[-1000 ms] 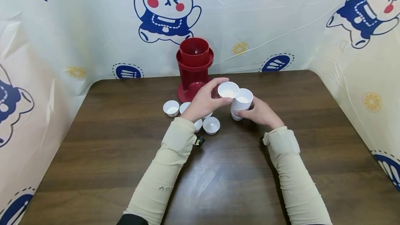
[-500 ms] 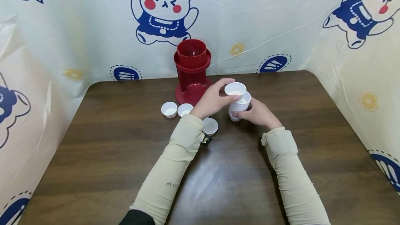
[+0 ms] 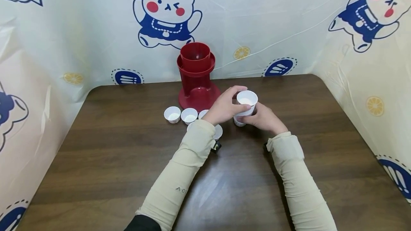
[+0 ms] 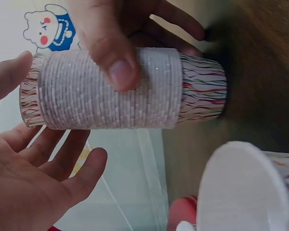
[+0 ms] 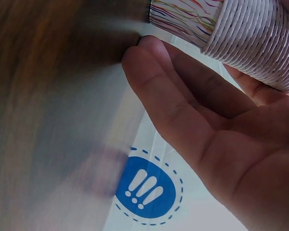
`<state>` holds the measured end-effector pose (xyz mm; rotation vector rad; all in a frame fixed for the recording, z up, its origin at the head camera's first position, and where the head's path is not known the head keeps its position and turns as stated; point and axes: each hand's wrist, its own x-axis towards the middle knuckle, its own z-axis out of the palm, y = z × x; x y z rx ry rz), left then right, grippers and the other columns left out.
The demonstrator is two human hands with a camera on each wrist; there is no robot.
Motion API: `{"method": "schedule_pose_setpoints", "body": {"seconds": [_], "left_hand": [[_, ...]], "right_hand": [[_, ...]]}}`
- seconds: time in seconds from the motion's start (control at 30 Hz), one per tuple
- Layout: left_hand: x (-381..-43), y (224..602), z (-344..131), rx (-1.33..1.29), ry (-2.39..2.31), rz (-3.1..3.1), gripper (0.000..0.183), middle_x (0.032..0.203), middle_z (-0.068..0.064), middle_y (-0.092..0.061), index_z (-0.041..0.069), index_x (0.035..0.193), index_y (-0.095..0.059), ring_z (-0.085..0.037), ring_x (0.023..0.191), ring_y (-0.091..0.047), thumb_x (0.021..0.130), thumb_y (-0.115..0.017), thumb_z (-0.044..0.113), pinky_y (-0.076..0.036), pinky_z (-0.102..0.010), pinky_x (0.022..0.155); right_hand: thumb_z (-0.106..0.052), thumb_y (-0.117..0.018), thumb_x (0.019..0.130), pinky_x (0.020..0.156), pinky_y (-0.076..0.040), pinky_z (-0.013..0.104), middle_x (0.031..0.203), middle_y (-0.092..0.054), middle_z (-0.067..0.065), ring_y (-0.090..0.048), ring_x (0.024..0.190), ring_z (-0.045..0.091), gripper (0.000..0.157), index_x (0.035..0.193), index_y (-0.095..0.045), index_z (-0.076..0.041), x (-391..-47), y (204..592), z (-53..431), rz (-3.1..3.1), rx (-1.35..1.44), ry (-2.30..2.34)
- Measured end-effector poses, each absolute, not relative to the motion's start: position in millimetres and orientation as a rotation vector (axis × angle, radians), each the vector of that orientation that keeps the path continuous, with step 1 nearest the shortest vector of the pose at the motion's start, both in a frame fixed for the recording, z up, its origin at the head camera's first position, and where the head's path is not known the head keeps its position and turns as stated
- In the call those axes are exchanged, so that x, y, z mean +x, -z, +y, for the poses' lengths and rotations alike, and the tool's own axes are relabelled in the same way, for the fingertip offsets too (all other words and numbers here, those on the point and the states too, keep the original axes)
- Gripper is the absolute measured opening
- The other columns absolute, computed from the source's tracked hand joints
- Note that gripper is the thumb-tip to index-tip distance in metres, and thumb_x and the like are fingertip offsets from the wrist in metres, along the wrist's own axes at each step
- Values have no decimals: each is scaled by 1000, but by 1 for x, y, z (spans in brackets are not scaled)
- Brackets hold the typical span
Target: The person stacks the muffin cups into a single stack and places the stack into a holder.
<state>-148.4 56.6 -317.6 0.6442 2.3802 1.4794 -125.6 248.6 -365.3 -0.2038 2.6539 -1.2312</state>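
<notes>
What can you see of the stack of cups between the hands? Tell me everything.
The stack of cups looks like white paper, with many close-packed rims and colored wavy lines on the exposed walls at both ends. It is roughly upright, open end up, apparently standing on the table, right of the loose cups in the head view. The right hand grips its side; the left hand holds the top cup near its rim.

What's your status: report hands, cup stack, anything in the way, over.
Left hand on top cup, right hand gripping cup stack. Top cup nested, sitting proud. Loose cups nearby on table, none between hands and stack.
</notes>
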Motion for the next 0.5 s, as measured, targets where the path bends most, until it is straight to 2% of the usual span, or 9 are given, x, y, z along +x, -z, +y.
{"method": "schedule_pose_setpoints", "body": {"seconds": [0.33,0.5], "left_hand": [[-149,329,56,606,-1490,2325,62,130,-6,-60,12,145,-50,-19,114,-56,91,-77,24,-46,-32,95],[-147,326,51,653,-1261,2419,73,148,-6,-49,20,156,-39,-20,130,-48,93,-75,28,-41,-37,106]], "right_hand": [[-34,-83,84,89,-48,48,118,-64,18,-58,102,34,67,133,-52,0,-125,365,248,2694,-215,1203],[-31,-82,85,91,-48,49,119,-64,18,-59,104,34,65,134,-52,0,-125,365,248,2690,-215,1203]]}}
